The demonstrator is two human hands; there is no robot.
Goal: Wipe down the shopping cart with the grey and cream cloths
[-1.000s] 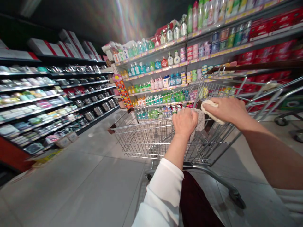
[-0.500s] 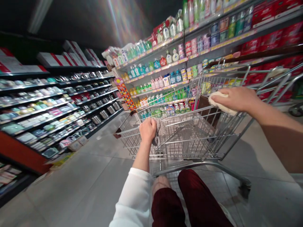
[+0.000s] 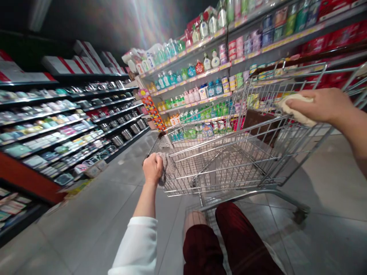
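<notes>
- Your left hand point(image 3: 153, 168) is clenched round a grey cloth point(image 3: 169, 168) at the wire shopping cart's point(image 3: 183, 173) left end.
- Your right hand point(image 3: 325, 105) curls over a cream cloth point(image 3: 296, 109) by its right end.
- Toiletry shelves point(image 3: 195, 78) stand behind.

Left hand point(image 3: 153, 168) fisted, right hand point(image 3: 322, 105) outstretched

Floor point(image 3: 114, 214): grey tiles
Left: dark shelving point(image 3: 48, 133), cookware
Far right: pale shelving point(image 3: 189, 80), colourful bottles
Ceiling point(image 3: 91, 19): dark, light tube point(image 3: 40, 15) at left
</notes>
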